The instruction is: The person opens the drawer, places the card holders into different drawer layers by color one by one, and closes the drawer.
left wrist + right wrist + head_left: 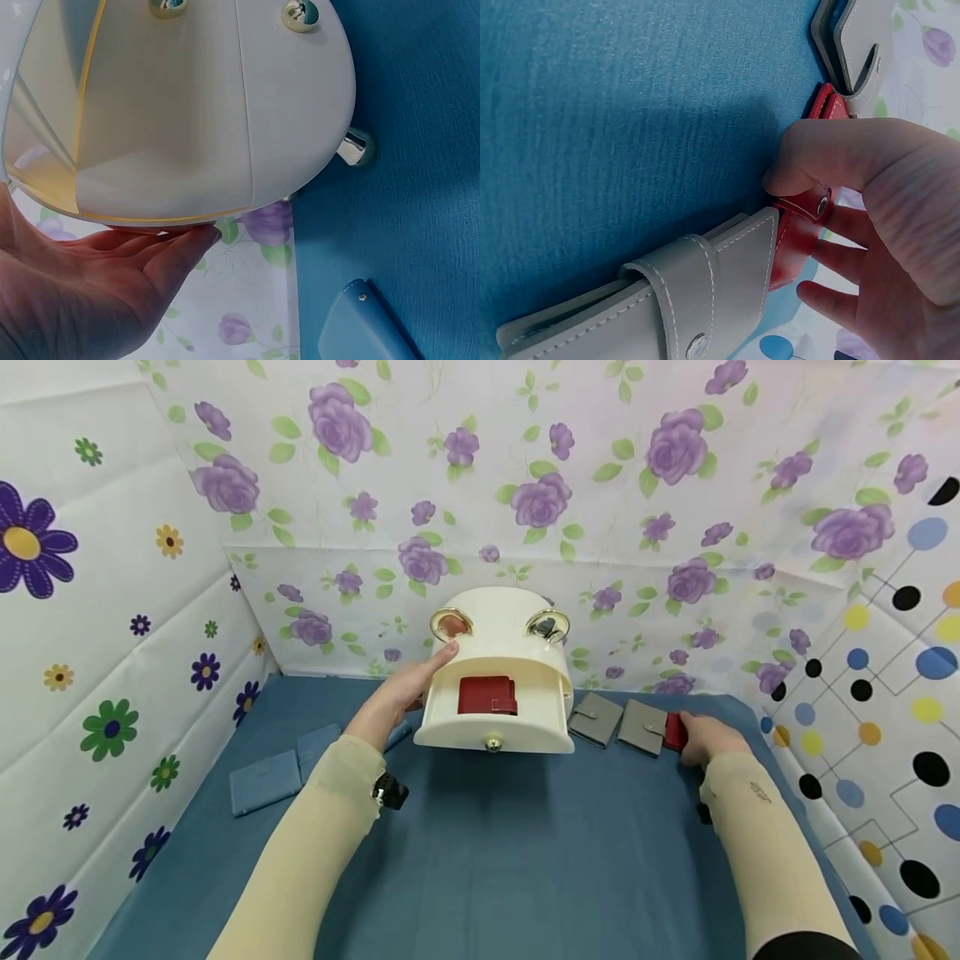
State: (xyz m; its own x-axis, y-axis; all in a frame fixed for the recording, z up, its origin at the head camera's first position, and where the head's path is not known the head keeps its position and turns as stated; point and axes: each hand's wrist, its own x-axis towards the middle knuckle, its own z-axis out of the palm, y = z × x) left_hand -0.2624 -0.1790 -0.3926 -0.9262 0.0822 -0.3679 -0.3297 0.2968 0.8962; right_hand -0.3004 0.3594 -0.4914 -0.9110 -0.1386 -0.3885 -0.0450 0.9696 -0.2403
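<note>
A white, rounded box (pixel 502 618) with gold rings and a pulled-out drawer (pixel 450 733) stands at the back middle. Inside the drawer lies a red wallet (pixel 483 695) with a strap. My left hand (pixel 397 697) touches the box's left side, its fingers laid along the wall in the left wrist view and the thumb near a ring. Far to the right, my right hand (pixel 708 739) pinches a second red wallet (pixel 795 251) between thumb and fingers. Two grey wallets (pixel 642 727) lie just left of it; in the right wrist view one overlaps the red wallet.
Blue wallets (pixel 264 782) lie on the blue tablecloth (pixel 480 852) at the left, partly behind my left arm. Small gold feet (pixel 356 147) hold the box up. Flowered sheets (pixel 480 460) rise behind and on the left, a dotted one (pixel 885 710) on the right.
</note>
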